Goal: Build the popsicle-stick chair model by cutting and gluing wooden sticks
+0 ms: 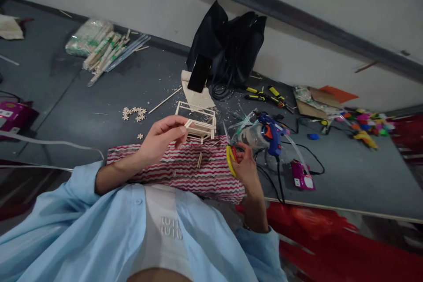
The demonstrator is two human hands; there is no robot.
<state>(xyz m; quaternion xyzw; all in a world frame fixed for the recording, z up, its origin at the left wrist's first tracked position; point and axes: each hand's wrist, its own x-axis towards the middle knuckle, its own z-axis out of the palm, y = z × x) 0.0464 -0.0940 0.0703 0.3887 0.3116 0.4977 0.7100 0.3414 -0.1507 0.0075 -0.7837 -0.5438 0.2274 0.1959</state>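
Note:
My left hand (164, 136) is closed in a pinch, with a short wooden stick (188, 123) at its fingertips. Just beyond it stands a small open frame (211, 130) built from thin wooden sticks, partly hidden by my fingers. In my right hand (245, 163) is a pair of scissors (230, 161) with yellow and red handles, the blades pointing away from me. Between my hands, a few short sticks (200, 160) lie on a red-and-white striped cloth (185, 172) at the table's front edge.
A blue glue gun (272, 134) rests beside a clear plastic bottle (253, 136) at the right. A phone (199, 73) leans against a black bag (228, 44). Yellow-handled pliers (261, 95), small wooden flowers (134, 113) and bundled sticks (107, 53) lie around.

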